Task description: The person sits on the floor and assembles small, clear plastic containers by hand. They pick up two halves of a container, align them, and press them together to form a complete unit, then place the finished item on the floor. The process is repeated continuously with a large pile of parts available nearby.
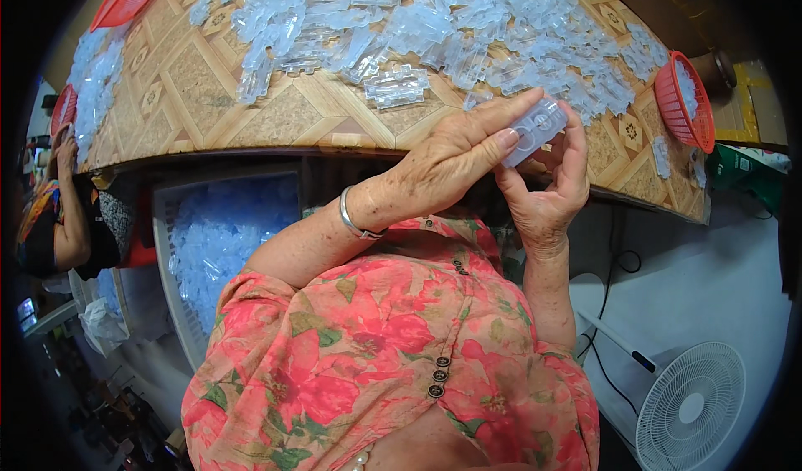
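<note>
Between my two hands, above the table's near edge, is a small transparent plastic part [536, 130] with round outlines on its face. My left hand [455, 157], a silver bangle on its wrist, grips it with the thumb on the near side and the fingers stretched behind. My right hand [551, 191] holds the other side between thumb and fingertips. Just beyond the hands lies a wide spread of similar transparent parts [451, 32]. A few sit closer, such as one flat piece [397, 86] left of my hands.
A patterned table [188, 74] curves across the top. Red plastic baskets [687, 103] stand at its right and left ends. Below it on the left is a white crate [171, 262] filled with transparent parts. Another person [71, 212] works at far left. A white fan [692, 406] stands lower right.
</note>
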Tool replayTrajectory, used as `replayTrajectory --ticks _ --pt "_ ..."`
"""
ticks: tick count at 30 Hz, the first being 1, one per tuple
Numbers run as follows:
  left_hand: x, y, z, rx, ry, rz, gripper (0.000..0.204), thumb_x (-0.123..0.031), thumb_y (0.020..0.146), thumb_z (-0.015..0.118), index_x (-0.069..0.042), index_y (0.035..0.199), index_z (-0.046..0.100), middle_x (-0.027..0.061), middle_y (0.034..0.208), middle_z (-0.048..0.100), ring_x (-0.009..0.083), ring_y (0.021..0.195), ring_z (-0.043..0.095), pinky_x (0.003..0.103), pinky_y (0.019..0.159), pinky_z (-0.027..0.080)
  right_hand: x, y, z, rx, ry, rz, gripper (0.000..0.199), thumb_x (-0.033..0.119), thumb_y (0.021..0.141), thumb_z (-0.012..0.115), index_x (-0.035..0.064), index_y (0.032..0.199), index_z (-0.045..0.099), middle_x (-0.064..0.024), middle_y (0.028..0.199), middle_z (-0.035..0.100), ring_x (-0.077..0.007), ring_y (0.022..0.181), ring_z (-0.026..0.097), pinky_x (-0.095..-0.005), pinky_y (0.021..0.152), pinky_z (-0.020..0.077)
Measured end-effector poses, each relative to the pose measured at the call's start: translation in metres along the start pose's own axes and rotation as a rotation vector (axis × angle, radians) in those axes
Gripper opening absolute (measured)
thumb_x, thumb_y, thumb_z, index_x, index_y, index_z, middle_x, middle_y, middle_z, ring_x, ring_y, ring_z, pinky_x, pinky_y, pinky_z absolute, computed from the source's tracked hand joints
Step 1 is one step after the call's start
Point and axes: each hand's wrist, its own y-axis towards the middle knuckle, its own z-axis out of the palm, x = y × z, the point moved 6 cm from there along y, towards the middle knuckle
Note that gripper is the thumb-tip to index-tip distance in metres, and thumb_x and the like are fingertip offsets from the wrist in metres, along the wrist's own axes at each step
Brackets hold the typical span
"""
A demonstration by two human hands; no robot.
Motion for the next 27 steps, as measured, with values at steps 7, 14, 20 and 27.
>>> replayTrajectory --ticks 7,14,20,27 --pt "-0.006 -0.001 -0.001 -0.121 0.231 0.154 0.045 -0.02 0.107 0.047 -0.003 0.149 0.045 0.0088 0.147 0.053 0.0143 0.129 0.05 0.03 0.11 0.039 0.001 0.0 0.001 0.01 -0.049 0.081 0.086 0.009 0.069 0.09 0.0029 0.142 0.045 -0.01 0.12 0.065 -0.017 0.092 0.07 -0.0294 0.077 0.0591" --pt "-0.005 0.001 -0.002 -0.049 0.096 0.062 0.047 -0.018 0.105 0.049 -0.003 0.149 0.044 0.0115 0.151 0.049 0.0207 0.133 0.051 0.032 0.11 0.039 0.004 0.001 0.001 -0.052 -0.168 -0.092 0.086 0.013 0.068 0.091 0.0012 0.141 0.046 -0.0106 0.104 0.071 -0.0179 0.083 0.072 -0.0285 0.072 0.0584" --pt "-0.016 0.0 0.0 -0.079 0.392 0.247 0.063 -0.013 0.094 0.069 -0.002 0.149 0.043 0.0155 0.142 0.057 0.0214 0.125 0.058 0.034 0.101 0.047 0.009 0.0 -0.001 -0.048 -0.277 -0.137 0.085 0.022 0.069 0.091 -0.0001 0.139 0.049 -0.0131 0.11 0.068 -0.0197 0.082 0.072 -0.0305 0.067 0.0587" --pt "-0.005 0.0 -0.005 -0.067 0.255 0.136 0.056 -0.011 0.096 0.064 -0.003 0.149 0.044 0.0167 0.131 0.064 0.0213 0.117 0.063 0.032 0.097 0.049 0.016 0.004 0.001 0.028 -0.203 -0.076 0.077 0.017 0.075 0.084 -0.0004 0.141 0.049 -0.0128 0.115 0.064 -0.0162 0.084 0.066 -0.0287 0.071 0.0577"
